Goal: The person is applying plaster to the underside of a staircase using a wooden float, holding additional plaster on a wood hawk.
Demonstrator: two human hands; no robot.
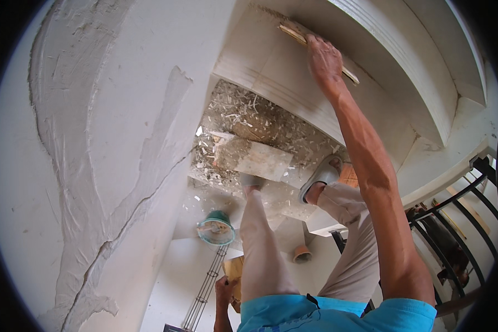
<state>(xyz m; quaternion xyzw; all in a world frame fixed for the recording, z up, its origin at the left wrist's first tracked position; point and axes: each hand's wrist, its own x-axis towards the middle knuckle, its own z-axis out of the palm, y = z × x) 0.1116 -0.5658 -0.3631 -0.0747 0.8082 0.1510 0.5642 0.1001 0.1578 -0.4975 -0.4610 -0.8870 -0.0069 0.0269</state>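
Observation:
My right hand (325,60) reaches far forward, its fingers closed round a thin wooden strip (293,34). The strip lies along a pale stair tread (285,61), close to the riser behind it; whether it touches the tread all along I cannot tell. Low in the view, my left hand (224,289) is closed at the edge of a yellow-brown board (234,269), partly hidden by my leg. On the left wall, rough grey plaster (74,122) runs in a wide band, and a crack (141,205) branches upward beside a smoother patch.
White chips and debris (249,108) litter the landing, around a dusty flat slab (254,157) near my feet. Lower down are a green bucket (216,228), a small orange pot (302,254) and thin metal rods (206,288). A black railing (454,210) curves along the right.

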